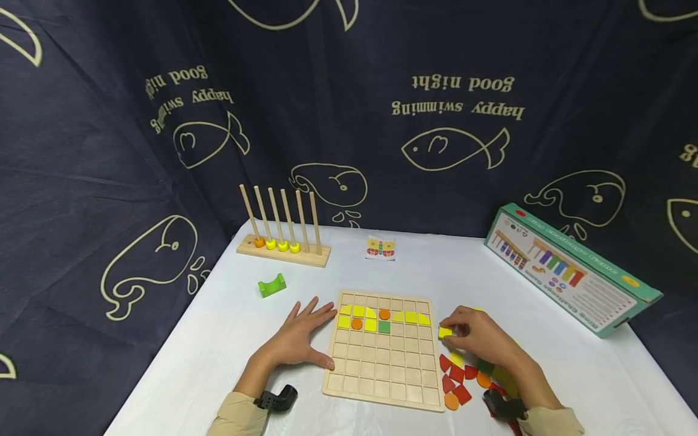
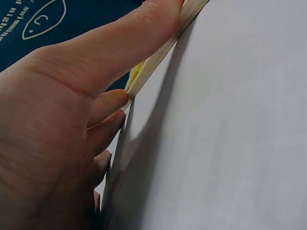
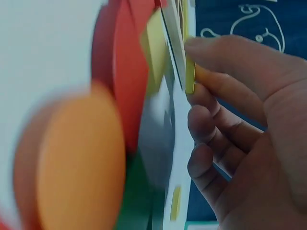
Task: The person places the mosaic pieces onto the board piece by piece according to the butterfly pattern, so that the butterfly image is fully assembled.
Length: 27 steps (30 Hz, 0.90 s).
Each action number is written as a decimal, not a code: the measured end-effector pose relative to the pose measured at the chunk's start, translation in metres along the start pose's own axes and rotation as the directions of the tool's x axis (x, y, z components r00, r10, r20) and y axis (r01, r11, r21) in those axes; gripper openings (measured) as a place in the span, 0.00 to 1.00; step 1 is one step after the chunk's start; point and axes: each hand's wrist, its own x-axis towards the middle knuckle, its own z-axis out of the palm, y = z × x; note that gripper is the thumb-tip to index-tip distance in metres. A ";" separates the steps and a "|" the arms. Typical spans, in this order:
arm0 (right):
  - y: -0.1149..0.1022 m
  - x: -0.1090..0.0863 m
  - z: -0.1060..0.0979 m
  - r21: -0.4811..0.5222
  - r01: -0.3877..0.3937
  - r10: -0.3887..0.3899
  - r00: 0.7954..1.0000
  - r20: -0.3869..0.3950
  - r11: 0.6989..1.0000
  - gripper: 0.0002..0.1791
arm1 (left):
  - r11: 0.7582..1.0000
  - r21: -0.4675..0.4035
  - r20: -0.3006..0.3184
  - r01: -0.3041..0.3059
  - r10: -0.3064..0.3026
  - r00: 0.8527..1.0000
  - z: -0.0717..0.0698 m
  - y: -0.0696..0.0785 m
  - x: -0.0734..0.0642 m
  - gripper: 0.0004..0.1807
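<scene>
A wooden grid board (image 1: 376,369) lies on the white table, with yellow, orange and green tiles in its upper rows. My left hand (image 1: 299,336) rests at the board's left side, fingers spread and the thumb touching its edge; the left wrist view shows the thumb along the wooden rim (image 2: 156,62). To the right of the board my right hand (image 1: 480,333) pinches a yellow tile (image 1: 445,332) between thumb and fingers. In the right wrist view this tile (image 3: 190,79) stands edge-on. Below that hand lie loose red pieces (image 1: 457,373) and orange discs (image 1: 451,401), partly hidden by the forearm.
A small butterfly pattern card (image 1: 380,249) lies behind the board. At the back left stands a wooden peg rack (image 1: 283,254) with orange and yellow beads, and a green block (image 1: 272,285) before it. A ring game box (image 1: 567,272) sits at the right.
</scene>
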 end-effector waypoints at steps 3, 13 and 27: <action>-0.007 0.005 0.005 -0.013 -0.002 0.002 1.000 0.001 1.000 0.17 | 1.000 -0.007 0.003 0.004 -0.004 1.000 0.000 0.001 0.000 0.64; -0.028 0.020 0.020 0.026 0.100 -0.100 0.995 0.013 0.995 0.15 | 1.000 -0.013 -0.001 -0.002 0.002 1.000 0.000 -0.001 0.000 0.64; -0.054 0.038 0.037 -0.046 0.262 -0.261 0.965 0.033 0.964 0.13 | 1.000 -0.014 0.002 -0.006 0.006 1.000 0.000 -0.001 0.000 0.64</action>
